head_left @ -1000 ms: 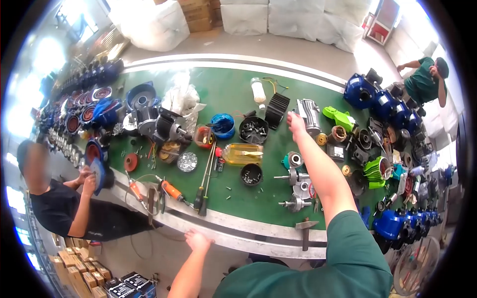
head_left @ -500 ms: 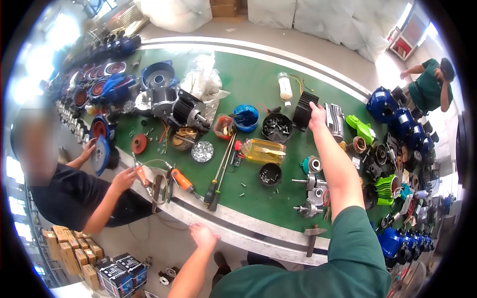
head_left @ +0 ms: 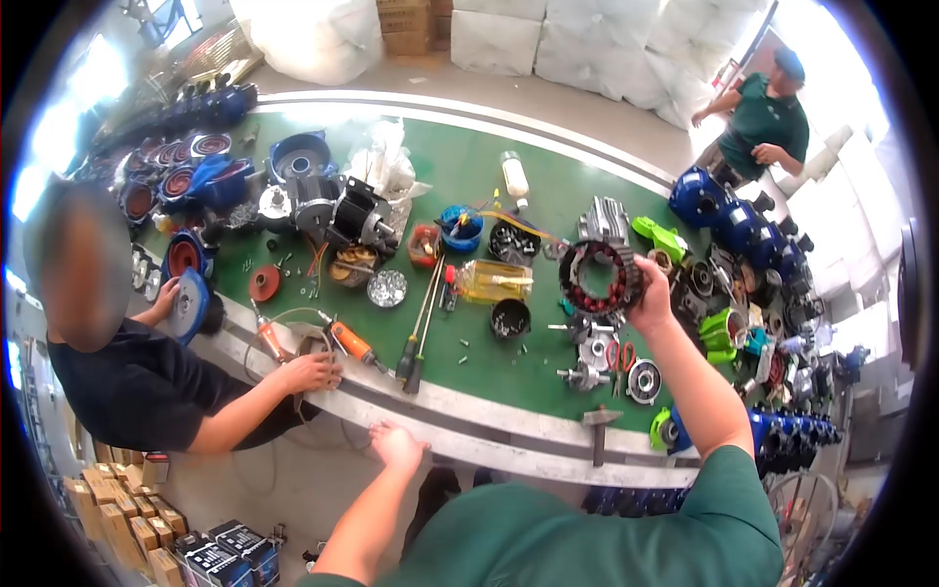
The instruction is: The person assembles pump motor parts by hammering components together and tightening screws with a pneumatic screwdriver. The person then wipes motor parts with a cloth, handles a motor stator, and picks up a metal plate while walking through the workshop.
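My right hand (head_left: pixel 650 296) is wrapped round the side of a black ribbed motor housing (head_left: pixel 598 278), raised over the green bench. Its open end faces me, showing red windings inside, and yellow wires trail from it to the left. Beneath and beyond it are silver gear parts (head_left: pixel 590 358) and a grey finned housing (head_left: pixel 605 219). My left hand (head_left: pixel 396 445) hovers off the bench's near edge, holding nothing, its fingers apart. Red-handled scissors (head_left: pixel 618 358) lie near the gear parts. A hammer (head_left: pixel 600 430) rests on the metal edge.
A co-worker (head_left: pixel 147 372) at the left touches a blue disc (head_left: pixel 189 305). Another person (head_left: pixel 763 122) stands at the back right. On the bench (head_left: pixel 455 367) are a yellow-liquid bottle (head_left: pixel 489 281), screwdrivers (head_left: pixel 413 367), an orange power tool (head_left: pixel 352 340) and blue motors (head_left: pixel 696 199).
My right hand has taken hold of the black housing and lifted it toward me, its open end turned to view. The left co-worker's hand has moved onto the bench edge. The far person's arms have lowered.
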